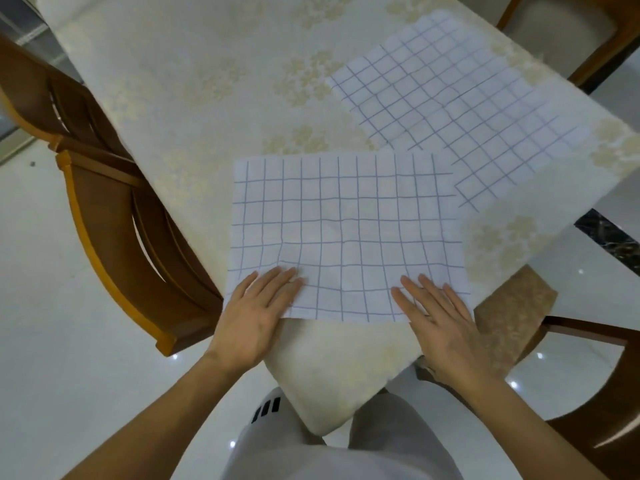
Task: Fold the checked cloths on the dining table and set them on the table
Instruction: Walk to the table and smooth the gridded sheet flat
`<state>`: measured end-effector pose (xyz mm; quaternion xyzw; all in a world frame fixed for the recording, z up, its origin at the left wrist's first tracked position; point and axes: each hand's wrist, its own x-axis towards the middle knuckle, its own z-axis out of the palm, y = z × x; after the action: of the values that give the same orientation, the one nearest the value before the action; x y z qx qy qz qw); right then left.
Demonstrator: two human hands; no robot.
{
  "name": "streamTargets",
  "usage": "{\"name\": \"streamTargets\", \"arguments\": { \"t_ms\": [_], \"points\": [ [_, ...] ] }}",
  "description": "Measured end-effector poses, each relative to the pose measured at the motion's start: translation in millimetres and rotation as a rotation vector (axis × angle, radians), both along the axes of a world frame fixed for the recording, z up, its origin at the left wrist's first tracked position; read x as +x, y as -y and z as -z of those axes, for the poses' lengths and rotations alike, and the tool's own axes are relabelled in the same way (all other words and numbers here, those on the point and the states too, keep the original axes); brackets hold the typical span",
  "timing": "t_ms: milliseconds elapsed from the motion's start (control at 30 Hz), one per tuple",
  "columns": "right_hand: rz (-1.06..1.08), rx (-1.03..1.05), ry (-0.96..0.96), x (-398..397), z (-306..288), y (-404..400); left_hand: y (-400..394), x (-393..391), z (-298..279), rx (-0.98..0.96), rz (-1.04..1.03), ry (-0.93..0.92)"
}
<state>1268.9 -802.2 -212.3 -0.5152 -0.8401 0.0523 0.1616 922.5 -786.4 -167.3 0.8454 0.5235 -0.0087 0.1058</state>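
Note:
A white cloth with thin blue checks (346, 233) lies spread flat at the near corner of the dining table (194, 84). My left hand (258, 313) rests flat on its near left corner, fingers straight. My right hand (438, 318) lies flat on its near right corner, fingers straight and slightly spread. A second checked cloth (460, 98) lies spread out farther back on the right, and the near cloth overlaps its front corner.
A cream floral tablecloth covers the table and hangs over the near corner. A wooden chair (114, 209) stands at the left side, another chair (588, 358) with a tan seat at the near right, a third chair (568, 36) at the far right. The floor is glossy white tile.

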Motion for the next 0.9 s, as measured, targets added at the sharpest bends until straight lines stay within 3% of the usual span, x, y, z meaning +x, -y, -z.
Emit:
{"name": "streamTargets", "arguments": {
  "t_ms": [333, 533, 733, 900],
  "points": [
    [-0.042, -0.096, -0.069, 36.4, -41.3, 17.4, 68.7, 18.8, -38.4, 0.017, -0.226, -0.024],
    [-0.070, -0.092, 0.008, 39.0, -79.4, 15.0, 87.7, 21.4, -70.9, 0.029, -0.321, -0.071],
    [-0.006, -0.162, 0.313, 26.7, -103.2, -46.4, 32.4, 17.8, -92.3, 0.074, -0.365, -0.105],
    [-0.007, -0.136, 0.405, 17.3, -103.7, -119.7, -53.4, 2.5, -84.0, 0.076, -0.239, -0.253]
  ]
}}
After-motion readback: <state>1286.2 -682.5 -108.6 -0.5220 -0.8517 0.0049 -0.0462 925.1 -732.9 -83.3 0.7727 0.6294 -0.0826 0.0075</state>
